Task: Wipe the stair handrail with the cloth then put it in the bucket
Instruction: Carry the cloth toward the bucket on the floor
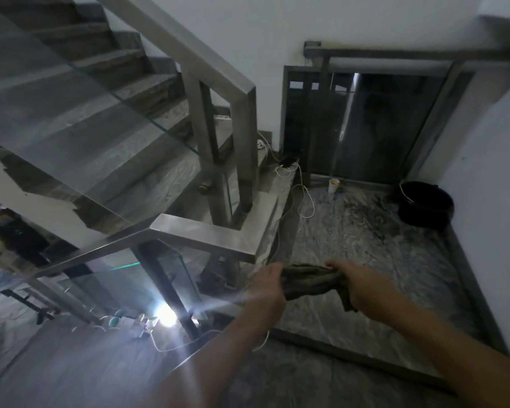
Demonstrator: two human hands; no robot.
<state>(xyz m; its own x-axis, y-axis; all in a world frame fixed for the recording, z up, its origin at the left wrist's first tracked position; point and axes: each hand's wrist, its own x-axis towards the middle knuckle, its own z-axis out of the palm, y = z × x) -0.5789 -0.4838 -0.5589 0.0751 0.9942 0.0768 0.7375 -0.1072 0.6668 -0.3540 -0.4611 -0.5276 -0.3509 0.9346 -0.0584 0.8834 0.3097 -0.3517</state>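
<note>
A crumpled grey-brown cloth (pixel 309 280) is stretched between both hands above the landing. My left hand (pixel 267 282) grips its left end and my right hand (pixel 355 282) grips its right end, with a corner hanging down below. The flat steel handrail (pixel 206 236) runs just above and left of my left hand, then bends down to the left over glass panels. A second handrail section (pixel 189 51) climbs with the upper stairs. The black bucket (pixel 426 206) stands on the landing floor in the far right corner against the wall.
A white cable (pixel 302 198) trails across the landing floor from a phone and socket near the stair post. A small white cup (pixel 334 185) stands by the dark glass panel (pixel 365 122). A bright light (pixel 166 316) glares from the lower level at left.
</note>
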